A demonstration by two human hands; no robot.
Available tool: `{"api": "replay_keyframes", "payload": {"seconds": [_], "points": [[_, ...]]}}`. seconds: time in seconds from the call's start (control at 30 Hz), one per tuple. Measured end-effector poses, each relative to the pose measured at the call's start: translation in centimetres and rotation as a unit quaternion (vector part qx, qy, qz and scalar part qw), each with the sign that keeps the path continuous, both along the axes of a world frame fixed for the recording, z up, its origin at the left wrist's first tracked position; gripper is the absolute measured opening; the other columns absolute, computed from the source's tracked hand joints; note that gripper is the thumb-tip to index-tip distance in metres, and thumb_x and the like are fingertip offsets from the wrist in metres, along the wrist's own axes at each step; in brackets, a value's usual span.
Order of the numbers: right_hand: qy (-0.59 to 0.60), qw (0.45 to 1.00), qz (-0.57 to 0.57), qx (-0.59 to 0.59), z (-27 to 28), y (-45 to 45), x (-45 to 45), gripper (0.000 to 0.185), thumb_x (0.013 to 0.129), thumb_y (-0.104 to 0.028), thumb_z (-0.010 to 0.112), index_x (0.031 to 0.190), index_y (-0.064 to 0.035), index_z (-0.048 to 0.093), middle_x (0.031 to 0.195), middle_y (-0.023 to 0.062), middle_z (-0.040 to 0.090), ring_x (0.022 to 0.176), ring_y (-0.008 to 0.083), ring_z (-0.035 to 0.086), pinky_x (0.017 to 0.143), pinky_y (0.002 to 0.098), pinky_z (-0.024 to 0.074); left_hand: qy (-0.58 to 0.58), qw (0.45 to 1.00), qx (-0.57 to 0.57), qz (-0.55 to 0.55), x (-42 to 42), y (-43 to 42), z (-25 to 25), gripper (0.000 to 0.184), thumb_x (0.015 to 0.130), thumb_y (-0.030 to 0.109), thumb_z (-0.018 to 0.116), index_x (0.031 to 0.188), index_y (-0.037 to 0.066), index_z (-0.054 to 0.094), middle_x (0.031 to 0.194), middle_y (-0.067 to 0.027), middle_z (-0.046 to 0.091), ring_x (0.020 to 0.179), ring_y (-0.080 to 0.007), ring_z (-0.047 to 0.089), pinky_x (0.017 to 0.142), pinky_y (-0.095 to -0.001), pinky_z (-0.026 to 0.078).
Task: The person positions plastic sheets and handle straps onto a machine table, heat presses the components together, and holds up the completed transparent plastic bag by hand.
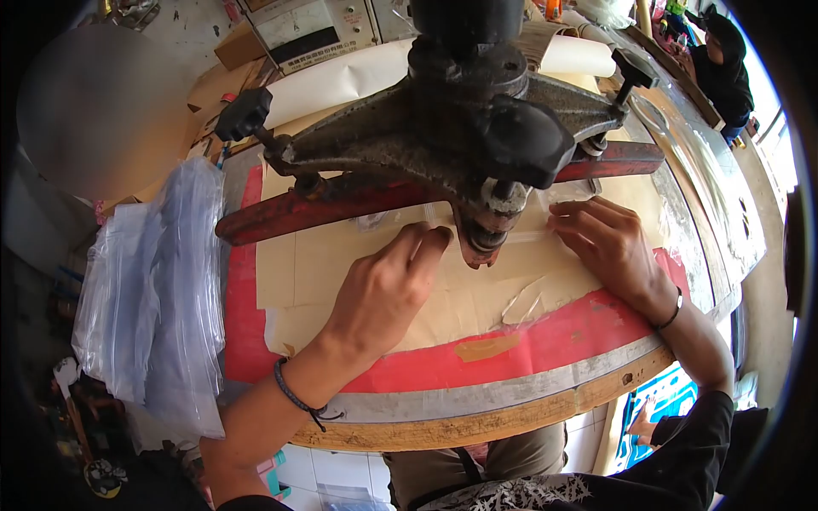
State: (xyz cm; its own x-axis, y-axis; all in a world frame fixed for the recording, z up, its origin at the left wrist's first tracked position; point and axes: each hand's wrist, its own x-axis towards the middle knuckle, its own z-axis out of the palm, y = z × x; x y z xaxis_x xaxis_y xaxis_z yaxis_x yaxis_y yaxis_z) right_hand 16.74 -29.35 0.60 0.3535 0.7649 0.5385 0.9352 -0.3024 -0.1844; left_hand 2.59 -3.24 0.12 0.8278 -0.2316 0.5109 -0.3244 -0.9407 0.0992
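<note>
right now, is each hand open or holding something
Left hand: fingers curled, grip can't be told.
Right hand: fingers bent by clear plastic, grip can't be told.

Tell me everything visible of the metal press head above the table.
The press head is dark, worn-looking metal below a thick black column. Its arms spread left, right and toward the person, with three black knobs showing. Beneath runs a long red bar, scuffed and slightly aslant in the picture. It stands over the tan sheet, between the left hand and right hand; neither plainly touches it. Whether it meets the sheet cannot be told.
</note>
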Motion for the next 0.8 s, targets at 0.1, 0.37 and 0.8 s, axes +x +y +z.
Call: {"api": "replay_keyframes", "payload": {"seconds": [0.1, 0.37, 0.8], "points": [[-0.003, 1.000, 0.006, -0.003, -0.05, -0.08, 0.17, 0.016, 0.077, -0.002, 0.073, 0.092, -0.0033, 0.067, 0.099, 0.0080, 0.070, 0.083, 0.0252, 0.067, 0.071, 0.0360, 0.0564, 0.008, 1.000, 0.010, 0.001, -0.04, 0.09, -0.05, 0.034, 0.075, -0.006, 0.061, 0.108, -0.001, 0.060, 0.100, -0.0126, 0.063, 0.082, -0.0249, 0.069, 0.065, -0.0303, 0.060], [-0.006, 1.000, 0.008, 0.001, 0.00, -0.13, 0.13, 0.017, 0.076, -0.003, 0.073, 0.092, -0.0041, 0.066, 0.098, 0.0077, 0.070, 0.083, 0.0255, 0.067, 0.070, 0.0361, 0.0563, -0.015, 1.000, 0.027, 0.001, 0.12, 0.12, -0.51, 0.035, 0.074, -0.006, 0.060, 0.109, -0.001, 0.061, 0.099, -0.0117, 0.063, 0.081, -0.0246, 0.068, 0.063, -0.0309, 0.059], [-0.010, 1.000, 0.006, 0.004, -0.24, -0.01, 0.24, 0.016, 0.076, -0.003, 0.074, 0.090, -0.0036, 0.067, 0.097, 0.0081, 0.070, 0.082, 0.0260, 0.067, 0.070, 0.0360, 0.0567, -0.005, 1.000, 0.001, 0.008, 0.08, 0.00, -0.27, 0.035, 0.075, -0.006, 0.060, 0.110, -0.001, 0.059, 0.097, -0.0121, 0.062, 0.077, -0.0263, 0.068, 0.060, -0.0321, 0.059]]}}
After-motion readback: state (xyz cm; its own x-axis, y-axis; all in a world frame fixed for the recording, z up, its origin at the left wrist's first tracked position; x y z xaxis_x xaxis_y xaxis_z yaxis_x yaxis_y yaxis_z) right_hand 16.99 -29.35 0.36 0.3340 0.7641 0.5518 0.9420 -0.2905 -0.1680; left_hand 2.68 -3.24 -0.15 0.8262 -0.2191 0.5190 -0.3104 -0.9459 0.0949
